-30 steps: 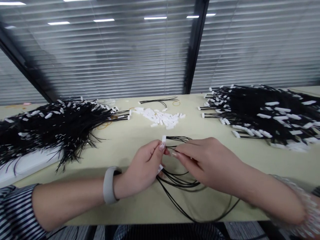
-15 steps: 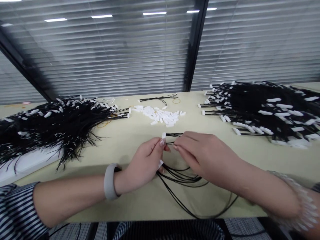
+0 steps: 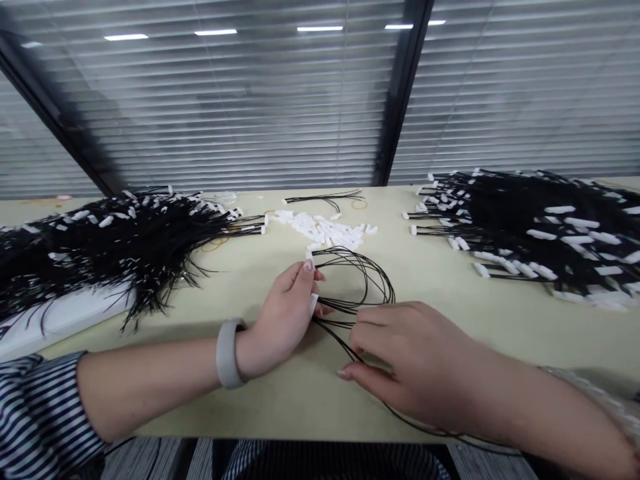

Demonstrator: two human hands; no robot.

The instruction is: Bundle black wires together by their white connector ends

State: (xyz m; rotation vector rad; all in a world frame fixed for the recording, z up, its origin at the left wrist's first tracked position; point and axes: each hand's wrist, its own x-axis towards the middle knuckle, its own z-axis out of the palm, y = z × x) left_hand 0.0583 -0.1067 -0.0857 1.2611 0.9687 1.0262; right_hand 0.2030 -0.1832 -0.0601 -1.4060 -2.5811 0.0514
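Note:
My left hand (image 3: 290, 300) is closed on a black wire harness (image 3: 385, 280), pinching a white connector (image 3: 309, 255) between thumb and fingers. A second white connector (image 3: 313, 305) pokes out lower, by the same hand's fingers. From both, thin black wires loop out to the right and curve round. My right hand (image 3: 415, 360) is at the lower wires, its thumb apart from its curled fingers. The wires pass behind those fingers, and whether they are gripped is hidden. Loose wire ends trail below it towards the table's front edge.
Loose white connector housings (image 3: 327, 230) lie heaped behind my hands. A large pile of black wires (image 3: 125, 247) is on the left, partly over a white box (image 3: 75, 319). Another harness pile (image 3: 520, 213) lies right. One small harness (image 3: 323, 197) rests near the blinds.
My right hand has moved down from the upper connector's wires to the lower ones, its thumb now apart. The upper wires now show as a full loop. My left hand keeps its hold.

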